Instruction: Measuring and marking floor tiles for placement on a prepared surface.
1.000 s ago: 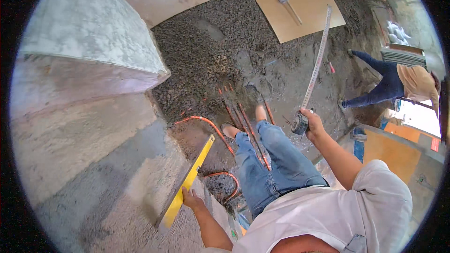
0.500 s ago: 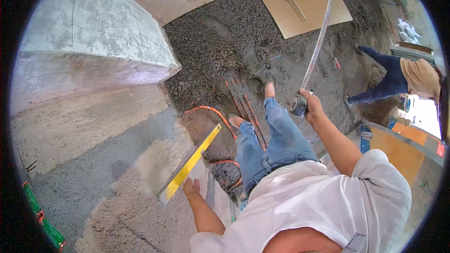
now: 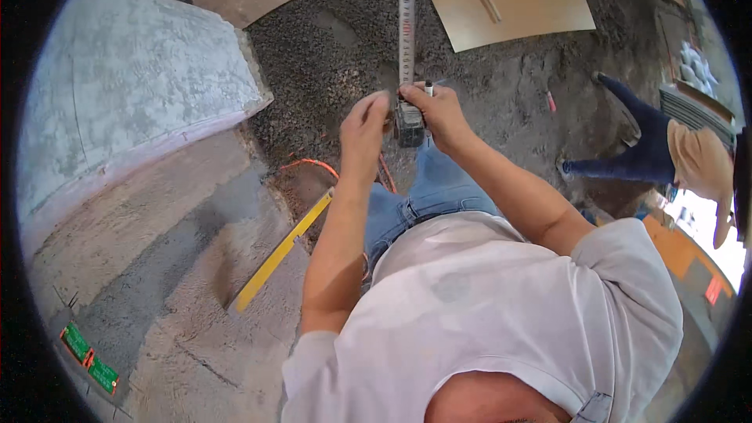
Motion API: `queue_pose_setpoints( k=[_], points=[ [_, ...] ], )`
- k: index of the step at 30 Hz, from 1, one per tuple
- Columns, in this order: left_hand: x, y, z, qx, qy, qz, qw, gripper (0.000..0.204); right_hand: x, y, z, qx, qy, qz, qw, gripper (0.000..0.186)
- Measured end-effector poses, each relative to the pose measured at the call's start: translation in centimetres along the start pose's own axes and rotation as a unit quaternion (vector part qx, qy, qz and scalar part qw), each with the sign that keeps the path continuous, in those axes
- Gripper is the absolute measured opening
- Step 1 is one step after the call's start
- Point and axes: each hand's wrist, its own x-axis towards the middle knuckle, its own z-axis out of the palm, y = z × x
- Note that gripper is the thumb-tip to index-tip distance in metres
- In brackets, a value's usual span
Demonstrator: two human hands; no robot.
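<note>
A: where are the hands rn?
B: both raised out in front, forearms nearly parallel. left hand has fingers curled, thumb up; right hand is fisted, gripping tight, elbow bent out to the side

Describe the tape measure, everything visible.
The tape measure has a dark grey case with a pale blade that has red marks, extended straight up out of frame over the gravel. The right hand grips the case, also holding a pen-like stick; the left hand touches its left side.
</note>
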Motion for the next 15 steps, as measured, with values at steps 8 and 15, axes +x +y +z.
queue_pose_setpoints(
  k=[8, 15],
  points=[
    [5.0, 6.1, 10.9, -0.168, -0.041, -0.035, 0.984, 0.025, 4.2, -9.8, -5.0, -0.111, -0.036, -0.101, 0.988, 0.022],
    [9.9, 9.1, 13.5, -0.186, -0.079, -0.033, 0.979, 0.026, 8.7, -14.2, -6.2, -0.090, -0.032, -0.090, 0.991, 0.022]
  ],
)
